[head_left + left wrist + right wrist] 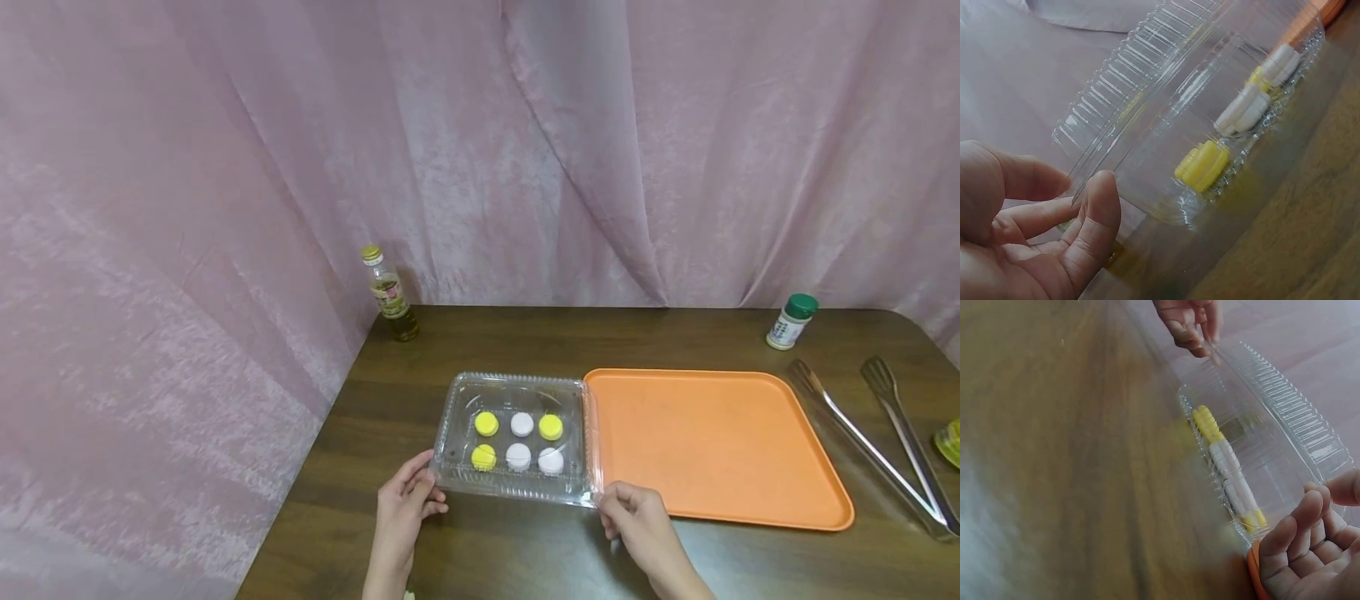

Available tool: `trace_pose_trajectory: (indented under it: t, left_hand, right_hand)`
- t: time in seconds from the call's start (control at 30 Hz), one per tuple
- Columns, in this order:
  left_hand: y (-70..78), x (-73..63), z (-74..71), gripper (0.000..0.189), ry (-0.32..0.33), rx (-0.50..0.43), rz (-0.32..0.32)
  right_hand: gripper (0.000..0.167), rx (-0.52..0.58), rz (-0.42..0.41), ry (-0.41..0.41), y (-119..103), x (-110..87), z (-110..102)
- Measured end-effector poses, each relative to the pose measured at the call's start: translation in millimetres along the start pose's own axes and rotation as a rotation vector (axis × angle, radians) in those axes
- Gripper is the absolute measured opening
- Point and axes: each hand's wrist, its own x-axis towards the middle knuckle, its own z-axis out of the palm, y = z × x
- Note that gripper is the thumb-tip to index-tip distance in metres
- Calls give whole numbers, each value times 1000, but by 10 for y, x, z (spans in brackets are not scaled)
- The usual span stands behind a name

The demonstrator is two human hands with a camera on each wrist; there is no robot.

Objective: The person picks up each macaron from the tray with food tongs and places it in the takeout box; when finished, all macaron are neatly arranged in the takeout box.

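A clear plastic clamshell container (517, 490) with a ribbed rim has its lid down over several round yellow macarons (486, 423) and white macarons (518, 457), set in two rows. At its near left corner my left hand (402, 510) pinches the rim between thumb and fingers. My right hand (639, 525) pinches the near right corner likewise. Seen from the left wrist, the thumb and fingers of the left hand (1035, 219) meet at the plastic edge. In the right wrist view, the fingertips of the right hand (1316, 544) come together on the flange.
An orange tray (705, 442) lies against the container's right side. Metal tongs (911, 450) rest right of it, with a green-capped shaker (792, 322) behind. An oil bottle (392, 300) stands at the back left. Pink curtains (480, 167) hang behind the wooden table (337, 475).
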Motion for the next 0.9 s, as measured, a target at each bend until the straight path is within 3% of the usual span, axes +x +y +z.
trace_pose_trajectory:
  t: [0.37, 0.6, 0.73, 0.9]
  left_hand:
    - [18, 20, -61, 41, 5, 68, -25]
    - [57, 106, -57, 40, -2, 107, -18]
    - [140, 146, -60, 37, -20, 233, 19]
    - [306, 205, -44, 37, -34, 503, 121]
  right_hand:
    - [15, 13, -3, -1, -23, 14, 51]
    - [16, -61, -55, 9, -55, 71, -10]
    - [18, -123, -77, -27, -78, 103, -109]
    - [22, -239, -148, -83, -208, 139, -237]
